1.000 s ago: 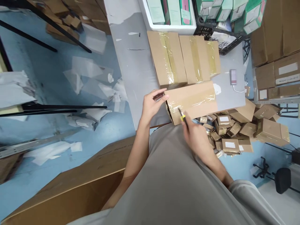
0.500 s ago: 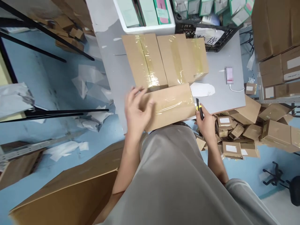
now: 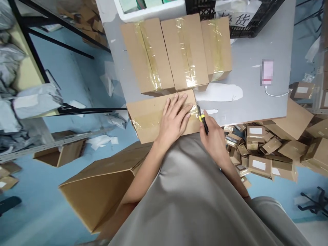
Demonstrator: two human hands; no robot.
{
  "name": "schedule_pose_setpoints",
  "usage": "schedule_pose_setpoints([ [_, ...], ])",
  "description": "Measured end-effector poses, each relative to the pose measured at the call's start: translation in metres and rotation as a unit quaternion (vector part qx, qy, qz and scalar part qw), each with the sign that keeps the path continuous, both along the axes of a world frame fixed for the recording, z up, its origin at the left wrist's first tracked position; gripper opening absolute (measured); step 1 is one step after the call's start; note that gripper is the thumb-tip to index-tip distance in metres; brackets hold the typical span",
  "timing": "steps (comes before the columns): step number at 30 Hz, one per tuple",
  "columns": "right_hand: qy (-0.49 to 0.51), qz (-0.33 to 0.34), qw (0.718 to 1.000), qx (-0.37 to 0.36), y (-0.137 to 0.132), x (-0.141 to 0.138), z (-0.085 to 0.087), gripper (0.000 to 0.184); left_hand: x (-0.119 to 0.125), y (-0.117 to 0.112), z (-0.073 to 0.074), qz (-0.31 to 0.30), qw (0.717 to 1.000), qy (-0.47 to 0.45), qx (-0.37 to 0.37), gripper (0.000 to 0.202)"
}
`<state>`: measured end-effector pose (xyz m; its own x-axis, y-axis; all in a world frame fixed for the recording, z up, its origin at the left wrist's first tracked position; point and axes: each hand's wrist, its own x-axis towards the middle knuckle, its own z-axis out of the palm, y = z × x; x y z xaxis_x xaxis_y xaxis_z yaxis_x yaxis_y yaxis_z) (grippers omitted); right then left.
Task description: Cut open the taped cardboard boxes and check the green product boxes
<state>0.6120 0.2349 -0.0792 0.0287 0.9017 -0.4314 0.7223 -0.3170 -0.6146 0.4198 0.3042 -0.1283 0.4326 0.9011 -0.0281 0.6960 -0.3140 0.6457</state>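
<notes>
A taped cardboard box (image 3: 148, 118) lies at the near edge of the grey table (image 3: 256, 99). My left hand (image 3: 175, 118) rests flat on its top, fingers stretched out. My right hand (image 3: 214, 136) is closed round a yellow-and-black utility knife (image 3: 202, 119), whose tip touches the box's right end. Three more taped cardboard boxes (image 3: 176, 51) stand side by side just behind it.
A white bin (image 3: 151, 8) and a black crate (image 3: 246, 17) sit at the table's back. A phone with a white cable (image 3: 268, 73) lies to the right. Several small boxes (image 3: 258, 147) are heaped on the floor at right; a large open carton (image 3: 99, 188) stands at left.
The near box has slid to the left. My left hand went from gripping its left end to lying flat on top. My right hand brought the knife from the box's front to its right end.
</notes>
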Motion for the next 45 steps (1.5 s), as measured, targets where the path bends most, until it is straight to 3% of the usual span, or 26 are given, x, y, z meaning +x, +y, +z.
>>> schedule_pose_setpoints([
  [5, -0.010, 0.030, 0.999, -0.030, 0.019, -0.003, 0.003, 0.066, 0.003, 0.001, 0.003, 0.011, 1.000, 0.014, -0.009, 0.039],
  [12, -0.044, 0.044, 0.996, -0.065, 0.024, -0.008, 0.008, 0.068, 0.004, 0.002, 0.002, 0.033, 0.999, -0.007, -0.021, 0.038],
  [23, -0.118, 0.093, 0.979, -0.137, 0.051, -0.019, 0.038, 0.073, 0.006, 0.001, -0.001, 0.029, 0.999, -0.012, -0.019, 0.037],
  [29, -0.173, 0.132, 0.955, -0.204, 0.015, -0.020, 0.044, 0.075, 0.010, 0.002, -0.001, 0.030, 0.999, -0.009, -0.014, 0.039],
  [33, -0.143, 0.145, 0.955, -0.216, -0.014, -0.011, 0.060, 0.067, 0.006, -0.003, 0.001, 0.029, 0.999, -0.013, -0.006, 0.039],
  [36, -0.133, 0.094, 0.969, -0.186, -0.027, 0.006, 0.067, 0.063, -0.020, -0.010, 0.007, 0.103, 0.994, -0.018, 0.021, 0.044],
  [38, -0.153, 0.035, 0.976, -0.153, -0.028, 0.021, 0.053, 0.057, -0.048, -0.015, 0.010, 0.215, 0.975, -0.016, 0.052, 0.054],
  [40, -0.161, -0.020, 0.978, -0.128, -0.021, 0.039, 0.019, 0.048, -0.080, -0.020, 0.009, 0.312, 0.948, -0.003, 0.060, 0.067],
  [42, -0.130, -0.061, 0.982, -0.122, -0.007, 0.054, -0.030, 0.039, -0.107, -0.023, 0.002, 0.355, 0.934, 0.018, 0.031, 0.082],
  [45, 0.000, -0.130, 0.984, -0.119, 0.017, 0.061, -0.110, 0.034, -0.140, -0.027, -0.011, 0.373, 0.927, 0.039, -0.001, 0.092],
])
